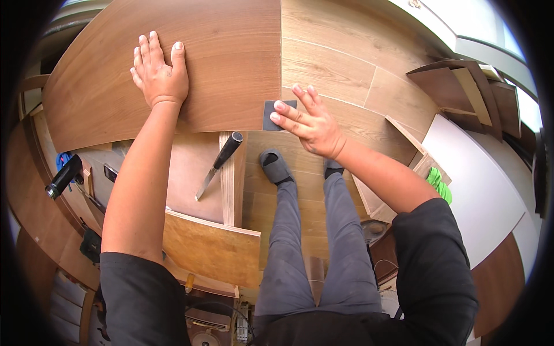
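My left hand [160, 75] lies flat with fingers spread on a large brown wood-grain panel [225, 63]. At the panel's near right corner is a small dark grey square sheet [269, 120], which looks like sandpaper. My right hand [314, 127] hovers over or touches this sheet, fingers stretched and apart; whether the fingertips press on it I cannot tell. Below the panel, a chisel-like tool with a black handle [228, 150] leans against a light wooden upright [232, 190], its blade pointing down and left.
Wood-look floor [340, 63] extends right of the panel. Offcut boards [461, 95] lean at the far right, near a white panel [479, 184]. A bright green cloth [440, 185] hangs by my right arm. A black-handled tool [64, 176] lies at left, and a plywood piece [210, 248] stands nearer me.
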